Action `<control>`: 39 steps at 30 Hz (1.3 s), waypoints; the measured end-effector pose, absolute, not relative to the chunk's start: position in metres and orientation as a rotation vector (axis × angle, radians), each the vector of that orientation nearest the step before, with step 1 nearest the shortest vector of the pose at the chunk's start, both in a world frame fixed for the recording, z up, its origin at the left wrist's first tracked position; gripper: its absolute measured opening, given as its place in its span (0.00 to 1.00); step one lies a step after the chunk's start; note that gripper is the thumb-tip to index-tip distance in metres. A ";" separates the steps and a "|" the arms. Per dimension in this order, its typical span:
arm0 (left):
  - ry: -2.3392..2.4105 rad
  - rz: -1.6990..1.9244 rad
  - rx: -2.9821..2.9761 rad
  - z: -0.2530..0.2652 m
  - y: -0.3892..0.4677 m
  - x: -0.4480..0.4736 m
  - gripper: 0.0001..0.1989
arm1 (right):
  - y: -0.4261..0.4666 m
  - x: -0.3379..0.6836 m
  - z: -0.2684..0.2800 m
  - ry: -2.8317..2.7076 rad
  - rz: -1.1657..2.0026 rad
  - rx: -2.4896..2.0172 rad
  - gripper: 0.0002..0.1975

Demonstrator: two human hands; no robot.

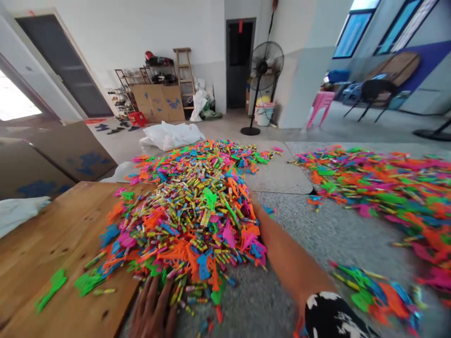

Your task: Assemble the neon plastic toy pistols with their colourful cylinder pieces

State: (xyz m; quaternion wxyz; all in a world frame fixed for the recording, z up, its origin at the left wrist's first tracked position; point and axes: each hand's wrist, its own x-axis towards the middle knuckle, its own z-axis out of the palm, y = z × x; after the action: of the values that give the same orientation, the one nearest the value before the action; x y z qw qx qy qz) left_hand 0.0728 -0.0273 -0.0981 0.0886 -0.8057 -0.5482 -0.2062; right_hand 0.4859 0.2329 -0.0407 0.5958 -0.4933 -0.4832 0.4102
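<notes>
A large heap of small yellow-wrapped sticks (192, 188) mixed with bright plastic pieces (183, 251) lies in front of me, the pieces orange, green, pink and blue. My left hand (153, 307) rests at its near edge, fingers stretched out and touching the heap, with nothing gripped. Along the heap's right side reaches my right forearm (285, 253); the hand at its end is hidden behind the heap, so its fingers do not show. A green plastic piece (210, 199) sits on top. More green pieces (88, 281) lie left of the heap on a wooden board (45, 253).
A second spread of coloured pieces (387, 188) covers the grey tabletop (338, 230) at right, with a smaller pile (380, 291) nearer. Beyond are a white sack (172, 135), a standing fan (262, 68) and a pink stool (321, 103). Cardboard (59, 155) stands at left.
</notes>
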 end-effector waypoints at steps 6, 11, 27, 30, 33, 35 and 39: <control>-1.745 -0.823 -2.354 -0.096 -0.020 0.092 0.25 | 0.194 0.408 0.002 -1.094 0.795 -1.290 0.19; -1.860 -1.114 -2.368 -0.088 -0.014 0.093 0.22 | 0.168 0.339 0.023 -1.186 0.597 -1.503 0.23; -1.908 -1.442 -2.278 -0.062 -0.035 0.059 0.27 | 0.070 0.341 0.081 -1.658 0.165 -1.376 0.14; -1.691 -1.339 -2.447 -0.058 -0.059 0.068 0.34 | 0.000 0.420 0.047 -1.399 0.068 -1.794 0.17; -1.407 -1.161 -2.628 -0.057 -0.081 0.088 0.42 | -0.075 0.468 -0.009 -1.519 0.018 -2.098 0.22; -1.321 -1.012 -2.684 -0.058 -0.089 0.102 0.43 | -0.112 0.486 -0.040 -1.851 0.101 -2.089 0.27; -1.385 -0.921 -2.653 -0.057 -0.090 0.119 0.42 | -0.141 0.527 -0.061 -1.969 0.089 -2.192 0.27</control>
State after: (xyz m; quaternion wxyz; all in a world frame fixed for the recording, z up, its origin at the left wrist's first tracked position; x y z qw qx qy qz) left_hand 0.1191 -0.0902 -0.0570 0.0054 -0.8473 -0.4422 -0.2941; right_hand 0.5275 -0.1414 -0.0613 0.0967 -0.7401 -0.6649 0.0300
